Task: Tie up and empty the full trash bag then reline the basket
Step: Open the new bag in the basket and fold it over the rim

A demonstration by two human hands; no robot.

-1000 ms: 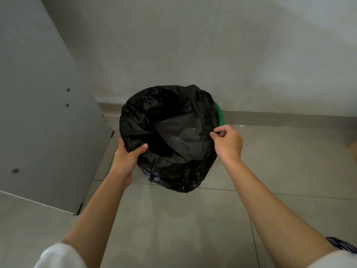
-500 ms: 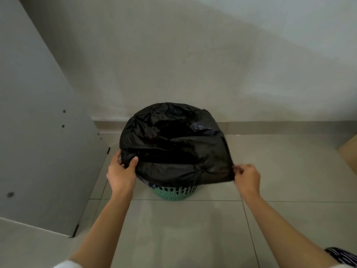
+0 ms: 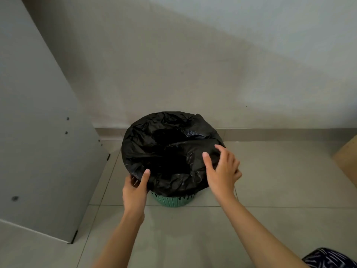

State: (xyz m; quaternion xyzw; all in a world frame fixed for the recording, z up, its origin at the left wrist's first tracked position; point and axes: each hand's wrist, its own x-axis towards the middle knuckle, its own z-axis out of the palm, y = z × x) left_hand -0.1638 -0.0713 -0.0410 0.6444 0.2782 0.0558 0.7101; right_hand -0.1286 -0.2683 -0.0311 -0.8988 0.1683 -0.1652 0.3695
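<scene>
A black trash bag (image 3: pixel 170 151) lies draped over the mouth of a green slatted basket (image 3: pixel 172 200) on the tiled floor by the wall. Only the basket's lower front shows below the plastic. My left hand (image 3: pixel 135 190) grips the bag's near-left edge, thumb on top and fingers under the fold. My right hand (image 3: pixel 222 171) rests on the bag's right side with its fingers spread and relaxed over the plastic; nothing is pinched in it.
A grey panel (image 3: pixel 38 142) stands close to the left of the basket. The wall and its skirting (image 3: pixel 270 132) run just behind. A brown cardboard corner (image 3: pixel 347 159) shows at the right edge.
My right hand has let go of the bag's right edge and moved up and inward onto the top of the plastic. My left hand keeps its grip on the left edge.
</scene>
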